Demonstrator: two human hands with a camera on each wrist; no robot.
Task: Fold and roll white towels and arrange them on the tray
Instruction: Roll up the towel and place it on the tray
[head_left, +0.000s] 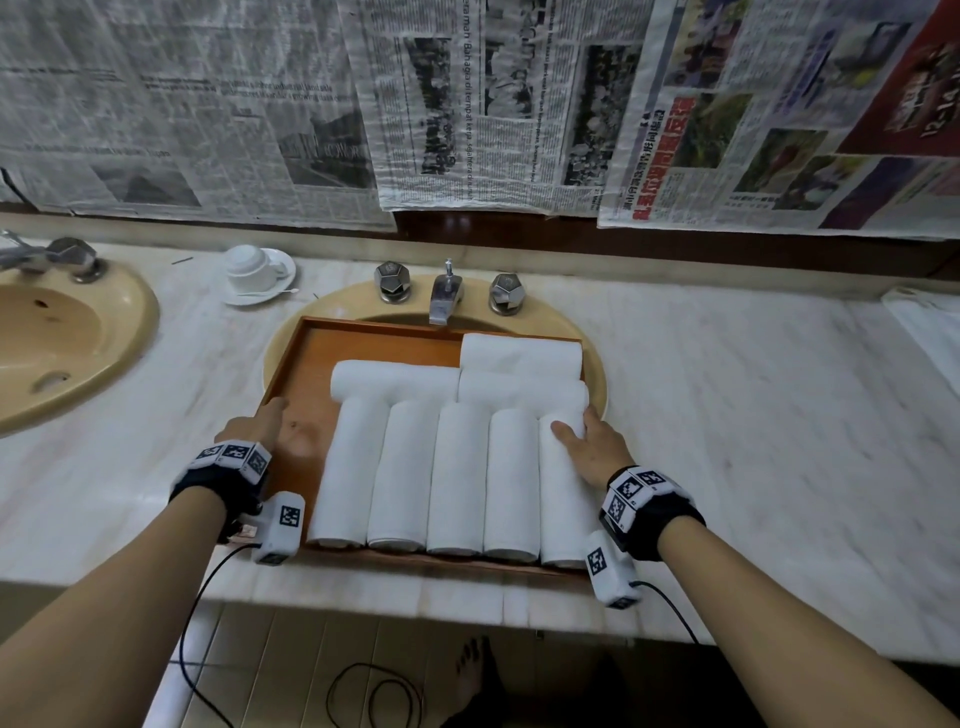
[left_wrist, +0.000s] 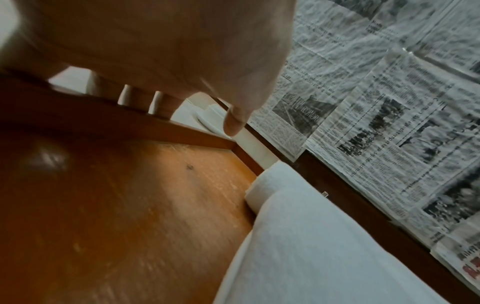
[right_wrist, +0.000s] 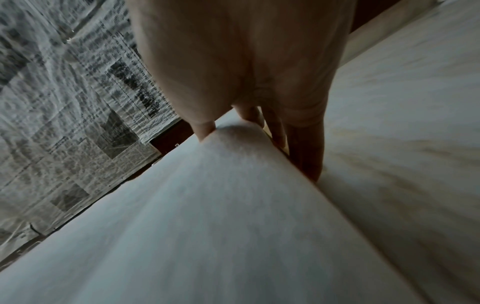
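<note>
A wooden tray (head_left: 306, 379) lies across a beige sink. Several rolled white towels fill it: a front row lying lengthwise and three crosswise behind. My right hand (head_left: 582, 434) holds the far end of the rightmost roll (head_left: 563, 514). In the right wrist view the thumb sits on top of this roll (right_wrist: 207, 216) and the fingers (right_wrist: 306, 162) run down its right flank. My left hand (head_left: 265, 415) rests on the tray's left rim, beside the bare left strip. In the left wrist view its fingers (left_wrist: 161, 102) reach over the rim (left_wrist: 182, 131) and the thumb hangs free.
A tap (head_left: 445, 299) with two handles stands just behind the tray. An upturned cup on a saucer (head_left: 257, 270) sits at the back left, next to a second sink (head_left: 62, 338). Newspaper covers the wall. Marble counter (head_left: 753, 415) stretches to the right.
</note>
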